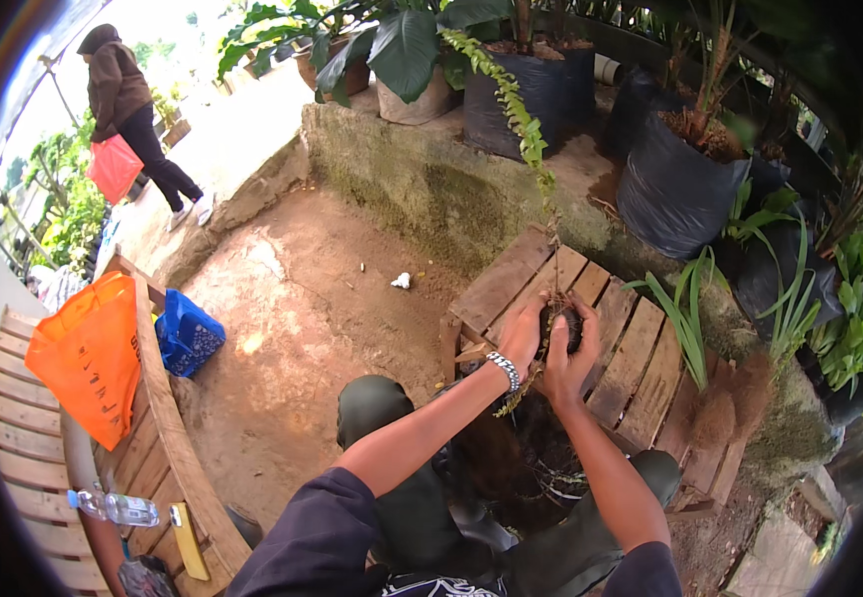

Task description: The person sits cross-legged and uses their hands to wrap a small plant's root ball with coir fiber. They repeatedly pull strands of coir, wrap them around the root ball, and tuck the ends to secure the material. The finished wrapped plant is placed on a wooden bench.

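Both palms are cupped around a dark, rounded root ball [570, 329] above the near edge of a low slatted wooden table [629, 373]. My left hand [522, 334] presses on its left side and wears a chain bracelet [504, 371] at the wrist. On the other side, my right hand [570, 362] wraps it with the thumb toward me. A long fern frond [525, 127] rises from the ball's top on a thin stem. Between my knees lies dark soil-like material [547, 440], partly hidden by my forearms. Strap-leaved plants with brown fibrous root balls [715, 418] stand on the table's right end.
Black planting bags [681, 183] and leafy pots line a mossy concrete ledge [402, 175]. At left, a wooden bench [170, 418] carries an orange bag [92, 358], a plastic bottle [114, 507] and a yellow phone [189, 541]. A blue bag [189, 333] is beside it. A person [129, 112] holds a red bag.
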The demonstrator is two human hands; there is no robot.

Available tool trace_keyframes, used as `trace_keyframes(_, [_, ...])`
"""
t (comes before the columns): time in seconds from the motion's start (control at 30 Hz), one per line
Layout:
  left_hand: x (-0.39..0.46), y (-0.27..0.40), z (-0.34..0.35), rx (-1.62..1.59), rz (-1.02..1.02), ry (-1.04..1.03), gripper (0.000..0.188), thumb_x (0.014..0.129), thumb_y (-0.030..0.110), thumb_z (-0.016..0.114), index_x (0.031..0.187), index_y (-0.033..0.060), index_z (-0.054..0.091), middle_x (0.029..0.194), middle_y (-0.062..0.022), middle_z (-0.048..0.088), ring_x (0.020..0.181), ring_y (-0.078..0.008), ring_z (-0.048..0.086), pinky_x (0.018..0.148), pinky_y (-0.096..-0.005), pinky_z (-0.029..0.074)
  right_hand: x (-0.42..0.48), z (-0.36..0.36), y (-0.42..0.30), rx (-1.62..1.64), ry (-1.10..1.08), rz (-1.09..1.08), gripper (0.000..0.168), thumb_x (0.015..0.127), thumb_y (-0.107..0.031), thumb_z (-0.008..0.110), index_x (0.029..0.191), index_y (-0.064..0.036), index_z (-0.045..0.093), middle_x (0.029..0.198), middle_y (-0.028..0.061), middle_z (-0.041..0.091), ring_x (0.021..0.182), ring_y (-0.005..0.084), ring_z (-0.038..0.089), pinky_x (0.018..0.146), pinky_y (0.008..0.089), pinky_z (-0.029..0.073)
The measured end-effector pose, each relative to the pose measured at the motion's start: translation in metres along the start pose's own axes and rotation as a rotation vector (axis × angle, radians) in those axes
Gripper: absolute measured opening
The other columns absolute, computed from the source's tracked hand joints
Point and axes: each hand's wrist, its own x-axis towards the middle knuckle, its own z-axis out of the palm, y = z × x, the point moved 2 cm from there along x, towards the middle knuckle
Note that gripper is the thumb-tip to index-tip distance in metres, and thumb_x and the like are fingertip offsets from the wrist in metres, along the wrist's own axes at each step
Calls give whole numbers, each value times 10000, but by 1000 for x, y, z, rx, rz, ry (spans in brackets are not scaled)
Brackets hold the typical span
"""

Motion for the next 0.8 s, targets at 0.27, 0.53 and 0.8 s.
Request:
trace_keyframes(0.27, [-20, -44, 55, 81, -3, -80, 384, 948, 336, 463, 933, -14, 623, 870, -59, 613, 744, -156, 525, 687, -333, 436, -23, -60, 20, -56, 158, 94, 219, 896, -75, 500, 1059, 41, 589, 1050, 140, 617, 966, 250, 587, 901, 363, 445])
trace_keyframes(0.53, [-43, -24, 65, -282, -286, -368, 469, 946, 511, 501, 1078, 75, 611, 1036, -49, 658, 904, -150, 623, 836, -311, 496, -13, -92, -4, 316, 192, 281, 291, 957, -134, 478, 1137, 60, 600, 1109, 110, 632, 1027, 186, 572, 938, 330, 435])
trace_keyframes(0.8, [-59, -40, 46, -247, -235, -174, 370, 929, 387, 499, 994, 51, 639, 914, -72, 666, 773, -192, 625, 767, -332, 488, -52, -60, 8, 81, 296, 140, 253, 914, -67, 448, 1038, 53, 632, 1157, 200, 620, 1195, 306, 540, 1007, 393, 386])
